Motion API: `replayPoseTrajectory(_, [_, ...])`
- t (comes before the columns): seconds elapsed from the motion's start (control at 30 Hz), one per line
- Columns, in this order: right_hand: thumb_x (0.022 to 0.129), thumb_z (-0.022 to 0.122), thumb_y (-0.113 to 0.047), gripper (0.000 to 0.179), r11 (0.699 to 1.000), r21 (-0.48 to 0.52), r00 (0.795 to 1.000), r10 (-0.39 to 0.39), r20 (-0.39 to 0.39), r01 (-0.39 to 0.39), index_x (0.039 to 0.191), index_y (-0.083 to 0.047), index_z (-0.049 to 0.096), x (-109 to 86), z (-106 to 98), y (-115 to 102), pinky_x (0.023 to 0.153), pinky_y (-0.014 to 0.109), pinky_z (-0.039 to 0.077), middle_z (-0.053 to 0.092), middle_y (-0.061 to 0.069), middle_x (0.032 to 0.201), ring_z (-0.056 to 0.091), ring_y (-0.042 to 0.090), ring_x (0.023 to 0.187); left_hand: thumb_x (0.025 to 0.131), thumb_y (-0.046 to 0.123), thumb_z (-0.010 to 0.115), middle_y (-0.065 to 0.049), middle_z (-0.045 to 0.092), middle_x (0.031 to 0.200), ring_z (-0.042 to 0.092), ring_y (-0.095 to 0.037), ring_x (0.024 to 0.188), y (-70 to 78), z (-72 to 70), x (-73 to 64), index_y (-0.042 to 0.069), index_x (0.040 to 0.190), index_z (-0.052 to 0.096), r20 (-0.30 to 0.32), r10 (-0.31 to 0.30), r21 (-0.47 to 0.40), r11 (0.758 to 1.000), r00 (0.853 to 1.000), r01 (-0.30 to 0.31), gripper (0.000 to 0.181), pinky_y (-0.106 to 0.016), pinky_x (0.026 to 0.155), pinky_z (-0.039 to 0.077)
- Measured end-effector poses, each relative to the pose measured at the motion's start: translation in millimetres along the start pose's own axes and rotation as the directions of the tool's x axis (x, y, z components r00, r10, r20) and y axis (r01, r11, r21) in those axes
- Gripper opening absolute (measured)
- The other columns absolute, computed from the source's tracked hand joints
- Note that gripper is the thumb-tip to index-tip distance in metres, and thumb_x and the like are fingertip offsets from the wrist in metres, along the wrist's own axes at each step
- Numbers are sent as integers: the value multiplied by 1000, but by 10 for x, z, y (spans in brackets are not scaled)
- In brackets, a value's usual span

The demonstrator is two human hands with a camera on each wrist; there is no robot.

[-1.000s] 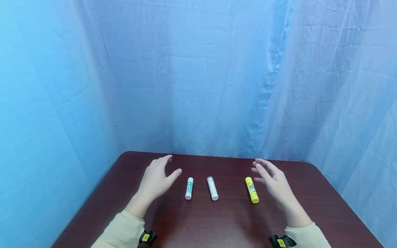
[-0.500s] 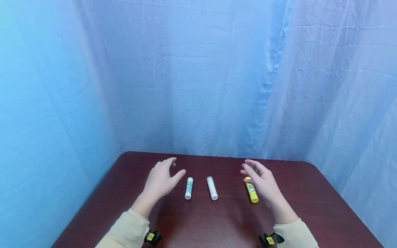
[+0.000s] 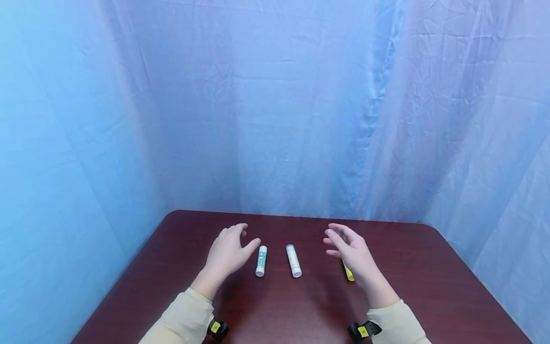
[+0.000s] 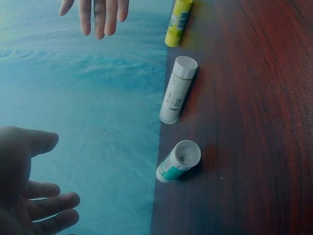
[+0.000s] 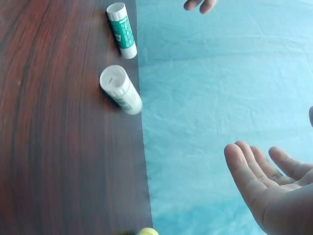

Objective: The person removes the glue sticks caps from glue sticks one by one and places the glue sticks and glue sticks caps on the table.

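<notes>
Three glue sticks lie apart on the dark table. The green-and-white glue stick (image 3: 261, 261) is on the left, and the plain white glue stick (image 3: 294, 261) lies in the middle. On the right is the yellow glue stick (image 3: 348, 272), its far part hidden behind my right hand (image 3: 350, 251) in the head view. My left hand (image 3: 229, 251) hovers just left of the green-and-white one, thumb and fingers spread. Both hands are raised above the table with relaxed fingers and hold nothing. In the left wrist view the yellow glue stick (image 4: 178, 24) shows at the top edge.
The reddish-brown table (image 3: 275, 306) has rounded far corners. Pale blue curtains (image 3: 301, 119) hang behind it and along both sides. A dark band with a yellow tag (image 3: 216, 327) is on the left wrist, and a similar band (image 3: 363, 330) is on the right.
Both hands have moved inward toward each other, the right one farther left, so that it now covers part of the yellow glue stick. The glue sticks have stayed in place.
</notes>
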State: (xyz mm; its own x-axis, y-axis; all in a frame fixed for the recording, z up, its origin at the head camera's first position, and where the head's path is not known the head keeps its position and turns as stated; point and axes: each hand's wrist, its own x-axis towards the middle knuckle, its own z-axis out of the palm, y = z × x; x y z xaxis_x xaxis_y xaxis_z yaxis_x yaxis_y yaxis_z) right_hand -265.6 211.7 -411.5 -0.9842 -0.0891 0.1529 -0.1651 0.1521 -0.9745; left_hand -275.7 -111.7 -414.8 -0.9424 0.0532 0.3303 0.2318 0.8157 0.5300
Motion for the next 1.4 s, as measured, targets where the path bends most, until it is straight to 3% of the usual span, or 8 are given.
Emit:
replayPoseTrajectory(0.6, [103, 64, -27, 50, 990, 131, 999, 43, 12, -45, 142, 1, 52, 101, 323, 161, 89, 44, 56, 59, 25, 134, 65, 37, 114, 92, 45, 72, -10, 69, 116, 61, -29, 113, -6, 237, 11, 5, 133, 62, 62, -49, 25, 999, 997, 47, 58, -50, 92, 50])
replayPoseTrajectory(0.83, [100, 68, -31, 53, 985, 160, 998, 62, 3, -62, 139, 0, 54, 147, 468, 204, 87, 45, 57, 62, 23, 129, 68, 34, 109, 92, 44, 72, -10, 69, 110, 65, -26, 101, -20, 296, 33, 4, 126, 66, 97, -56, 33, 998, 994, 53, 53, -48, 87, 52])
replayPoseTrajectory(1.17, [100, 68, -33, 54, 980, 173, 995, 93, 31, -97, 140, 0, 54, 196, 642, 263, 94, 55, 52, 63, 21, 128, 62, 44, 115, 93, 41, 72, -13, 71, 105, 67, -30, 98, -8, 378, 34, -1, 120, 69, 140, -83, 47, 996, 987, 77, 49, -49, 85, 54])
replayPoseTrajectory(1.33, [99, 69, -32, 53, 979, 174, 994, 105, 37, -110, 138, 1, 55, 215, 711, 278, 93, 55, 52, 65, 21, 126, 63, 45, 114, 91, 40, 74, -14, 71, 99, 68, -29, 88, -17, 423, 52, -2, 110, 71, 156, -101, 74, 993, 983, 90, 46, -46, 80, 56])
replayPoseTrajectory(1.4, [99, 69, -32, 53, 979, 167, 993, 109, 43, -115, 138, 1, 55, 226, 741, 287, 93, 54, 52, 65, 20, 126, 63, 45, 113, 90, 40, 75, -10, 68, 86, 65, -25, 77, -19, 444, 61, 1, 99, 71, 160, -108, 79, 992, 981, 96, 40, -43, 73, 55])
